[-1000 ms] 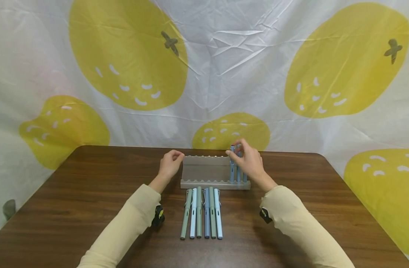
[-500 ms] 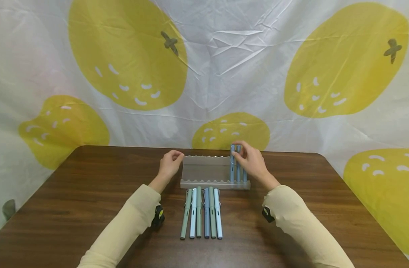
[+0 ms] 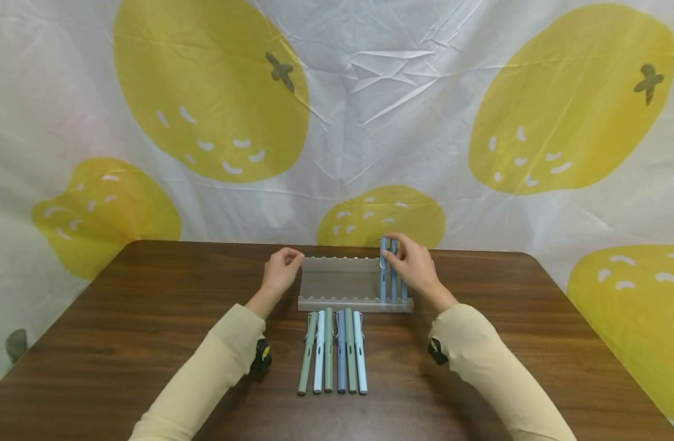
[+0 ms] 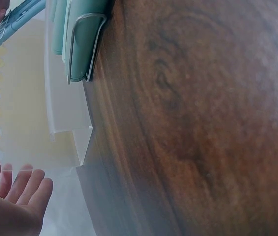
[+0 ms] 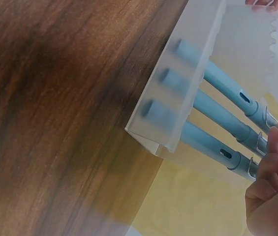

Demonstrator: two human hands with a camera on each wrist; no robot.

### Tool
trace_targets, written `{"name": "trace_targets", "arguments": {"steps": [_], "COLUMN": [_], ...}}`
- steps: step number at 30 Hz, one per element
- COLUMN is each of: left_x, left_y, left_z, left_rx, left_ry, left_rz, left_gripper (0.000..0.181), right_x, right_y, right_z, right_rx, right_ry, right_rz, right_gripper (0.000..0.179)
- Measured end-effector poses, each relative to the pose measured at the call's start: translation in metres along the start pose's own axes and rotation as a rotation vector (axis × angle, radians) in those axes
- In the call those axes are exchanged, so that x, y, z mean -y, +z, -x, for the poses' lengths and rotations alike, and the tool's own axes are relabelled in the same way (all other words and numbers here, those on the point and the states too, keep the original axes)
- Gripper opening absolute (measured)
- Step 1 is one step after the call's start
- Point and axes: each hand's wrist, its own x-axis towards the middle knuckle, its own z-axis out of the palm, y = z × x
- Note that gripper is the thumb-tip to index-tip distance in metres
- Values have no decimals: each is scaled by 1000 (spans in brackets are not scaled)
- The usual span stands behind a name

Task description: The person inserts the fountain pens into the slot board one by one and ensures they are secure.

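A frosted clear pen rack (image 3: 339,283) with scalloped edges stands near the back of the table. My left hand (image 3: 280,269) pinches its upper left corner between thumb and fingers. Three blue pens lean side by side in the slots at its right end. My right hand (image 3: 416,266) holds the leftmost blue pen (image 3: 383,278) near its top, thumb and index finger at the cap. The other two pens, the middle pen (image 5: 220,114) and the outer pen (image 5: 205,142), show in the right wrist view, lower ends behind the rack's front lip.
In front of the rack several capped pens lie in a row, such as a green pen (image 3: 307,352), a light blue pen (image 3: 319,352) and a darker blue pen (image 3: 341,352). The wooden table (image 3: 166,306) meets a lemon-patterned cloth (image 3: 392,141) behind.
My right hand has moved slightly down and right at the top of the leftmost blue pen, uncovering more of the pens beside it. The left hand and rack stay put.
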Motion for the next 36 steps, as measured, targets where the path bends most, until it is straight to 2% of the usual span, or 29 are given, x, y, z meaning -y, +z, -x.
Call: {"name": "trace_targets", "arguments": {"steps": [27, 36], "left_x": [0, 1], "left_y": [0, 0], "left_z": [0, 0], "left_rx": [1, 1], "left_ry": [-4, 0], "left_rz": [13, 13], "left_gripper": [20, 20], "right_x": [2, 2], "right_y": [1, 1], "right_z": [-1, 2], "right_rx": [-5, -27], "right_ry": [5, -15], "right_rz": [21, 10], "right_gripper": [34, 41]}}
